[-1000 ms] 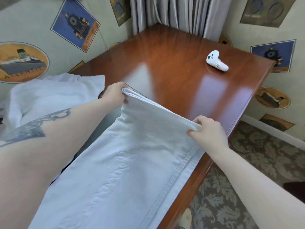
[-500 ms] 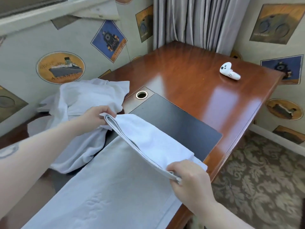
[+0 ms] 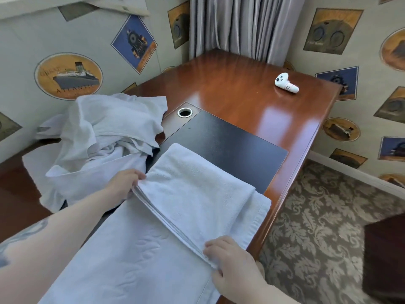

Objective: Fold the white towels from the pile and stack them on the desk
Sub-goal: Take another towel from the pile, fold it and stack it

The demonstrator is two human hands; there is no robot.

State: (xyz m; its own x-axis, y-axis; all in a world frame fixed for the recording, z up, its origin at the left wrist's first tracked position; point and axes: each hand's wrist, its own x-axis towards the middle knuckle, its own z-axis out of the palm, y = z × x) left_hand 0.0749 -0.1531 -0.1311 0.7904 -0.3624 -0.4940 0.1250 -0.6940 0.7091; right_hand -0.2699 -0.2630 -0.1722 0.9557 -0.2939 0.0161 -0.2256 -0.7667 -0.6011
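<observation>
A white towel (image 3: 192,194) lies along the front of the wooden desk (image 3: 245,93), its far end folded back over itself into a flat flap. My left hand (image 3: 123,182) pinches the flap's left corner, and my right hand (image 3: 232,264) pinches its right corner near the desk's front edge. The rest of the towel runs toward me, with an embossed pattern showing. A crumpled pile of white towels (image 3: 103,137) sits to the left, against the wall.
A black desk pad (image 3: 230,143) lies under the towel's far end, with a round metal cable hole (image 3: 184,112) behind it. A white controller (image 3: 286,82) rests at the far right of the desk. Patterned carpet and a dark piece of furniture (image 3: 385,255) are to the right.
Both hands have drawn the towel's far edge back toward me and lowered it, so the fold now lies flat on the towel. The view has shifted, showing the pad and pile.
</observation>
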